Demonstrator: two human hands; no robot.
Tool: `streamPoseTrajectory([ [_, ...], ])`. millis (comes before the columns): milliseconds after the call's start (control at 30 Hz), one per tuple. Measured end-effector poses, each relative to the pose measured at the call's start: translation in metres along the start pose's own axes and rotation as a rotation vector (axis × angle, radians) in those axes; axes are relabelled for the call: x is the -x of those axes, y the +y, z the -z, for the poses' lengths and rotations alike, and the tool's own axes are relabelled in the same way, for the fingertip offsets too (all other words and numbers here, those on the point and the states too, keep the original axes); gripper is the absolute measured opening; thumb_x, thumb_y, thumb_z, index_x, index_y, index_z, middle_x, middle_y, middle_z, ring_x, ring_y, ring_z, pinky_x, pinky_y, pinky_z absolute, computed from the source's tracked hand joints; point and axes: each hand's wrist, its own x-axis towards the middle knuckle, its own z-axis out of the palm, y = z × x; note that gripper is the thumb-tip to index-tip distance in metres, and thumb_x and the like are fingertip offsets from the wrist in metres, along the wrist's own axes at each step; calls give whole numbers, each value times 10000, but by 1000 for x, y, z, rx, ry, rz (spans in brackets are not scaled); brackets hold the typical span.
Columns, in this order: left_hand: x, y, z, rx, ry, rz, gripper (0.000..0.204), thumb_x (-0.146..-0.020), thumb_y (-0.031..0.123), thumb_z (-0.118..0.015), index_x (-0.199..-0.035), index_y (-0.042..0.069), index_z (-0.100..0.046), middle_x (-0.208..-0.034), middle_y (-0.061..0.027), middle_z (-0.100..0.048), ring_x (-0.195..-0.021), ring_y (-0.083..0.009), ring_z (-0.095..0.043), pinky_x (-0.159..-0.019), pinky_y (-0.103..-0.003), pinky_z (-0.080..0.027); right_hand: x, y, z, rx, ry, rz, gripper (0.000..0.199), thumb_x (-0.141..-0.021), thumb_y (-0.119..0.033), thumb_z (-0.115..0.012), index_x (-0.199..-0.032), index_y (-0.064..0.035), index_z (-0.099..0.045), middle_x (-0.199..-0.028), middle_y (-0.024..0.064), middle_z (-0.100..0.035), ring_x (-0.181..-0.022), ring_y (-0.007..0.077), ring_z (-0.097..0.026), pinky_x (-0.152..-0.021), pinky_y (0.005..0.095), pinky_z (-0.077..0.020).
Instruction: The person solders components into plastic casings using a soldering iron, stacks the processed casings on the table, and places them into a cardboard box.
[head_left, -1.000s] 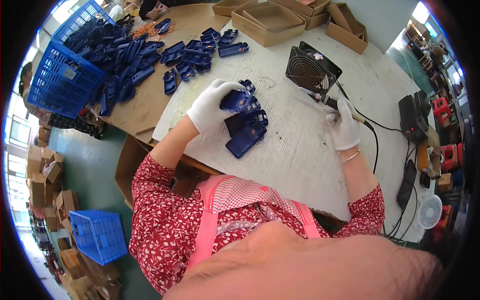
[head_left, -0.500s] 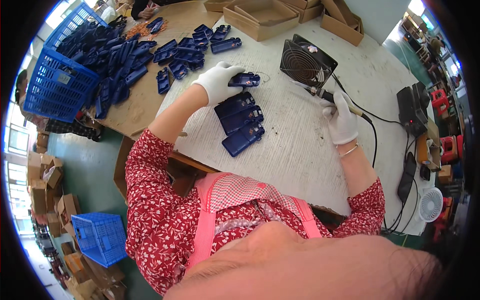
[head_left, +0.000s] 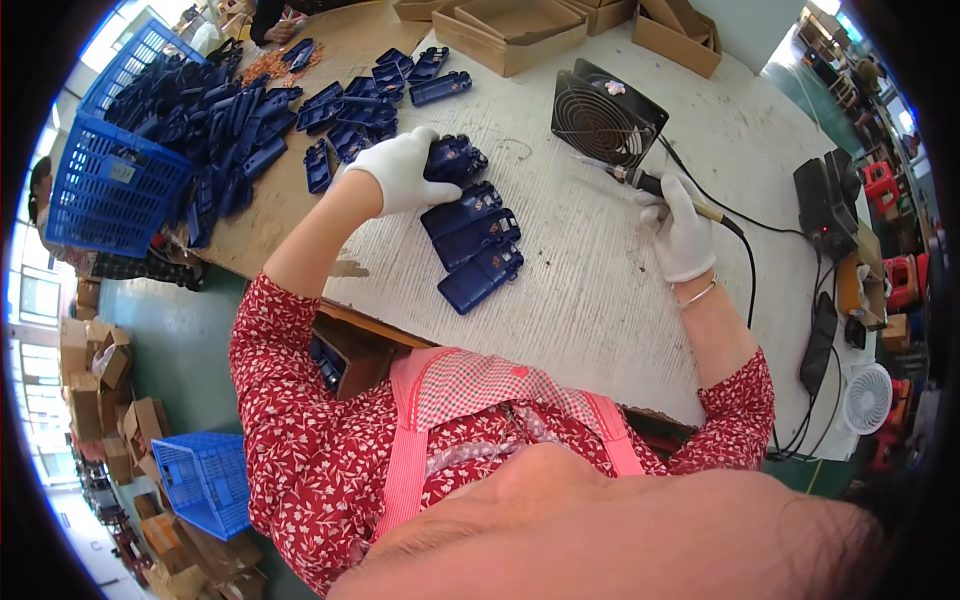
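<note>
My left hand (head_left: 395,174), in a white glove, has its thumb and fingers around a dark blue plastic casing (head_left: 456,158) at the far end of a short row. Below that casing several more blue casings (head_left: 468,238) lie side by side, small parts showing at their right ends. My gloved right hand (head_left: 684,232) grips a soldering iron (head_left: 652,185) by its handle. The iron's tip end points left, just in front of a black square fan (head_left: 607,118); thin pale strands show near the tip, too fine to name.
Loose blue casings (head_left: 362,108) lie beyond my left hand, beside a large heap (head_left: 220,125) and a blue crate (head_left: 118,185). Cardboard boxes (head_left: 510,40) stand at the back. On the right are a black powered unit (head_left: 828,210), cables and a small white fan (head_left: 867,398). Another person's hand (head_left: 283,32) shows far left.
My left hand has drawn back to the left with the blue casing, which now sits in line above the row. The right hand and soldering iron have hardly moved.
</note>
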Motion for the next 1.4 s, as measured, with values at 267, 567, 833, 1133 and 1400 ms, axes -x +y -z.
streamPoseTrajectory([
  [267, -12, -9, -5, 102, -143, -86, 591, -719, 241, -683, -1215, 2, -468, -1070, -206, -596, -1008, -301, -584, -877, -344, -458, 1, -3, -2, -17, -23, -26, 187, -914, -215, -535, -977, -44, -577, -770, 86, -652, -544, 83, -562, -501, 190, -426],
  [567, -10, -13, -8, 289, -53, -161, 568, -717, 192, -705, -1203, -2, -486, -1099, -181, -589, -1019, -277, -580, -909, -314, -437, 1, 0, -1, -19, -23, -20, 192, -912, -218, -537, -963, -38, -582, -768, 91, -653, -540, 93, -568, -490, 198, -427],
  [833, -5, -34, -8, 483, 72, -133, 555, -736, 195, -714, -1209, 5, -494, -1101, -117, -592, -1020, -187, -554, -917, -301, -420, 3, -2, -5, 14, -10, 3, 204, -912, -214, -538, -988, -29, -575, -794, 70, -650, -565, 84, -565, -488, 197, -422],
  [1133, 6, -52, -12, 719, 252, -65, 586, -706, 188, -746, -1185, -26, -485, -1117, -146, -586, -1005, -181, -569, -890, -293, -449, 5, -3, -2, 49, 7, -23, 185, -916, -207, -532, -980, -36, -556, -775, 86, -645, -566, 87, -566, -499, 199, -429],
  [1400, 12, -33, -21, 347, 194, -131, 552, -646, 164, -758, -1123, 30, -514, -1050, -129, -524, -977, -262, -532, -888, -314, -429, 6, -6, -4, 10, 35, -37, 171, -900, -201, -555, -957, -40, -566, -774, 88, -651, -546, 94, -564, -492, 201, -425],
])
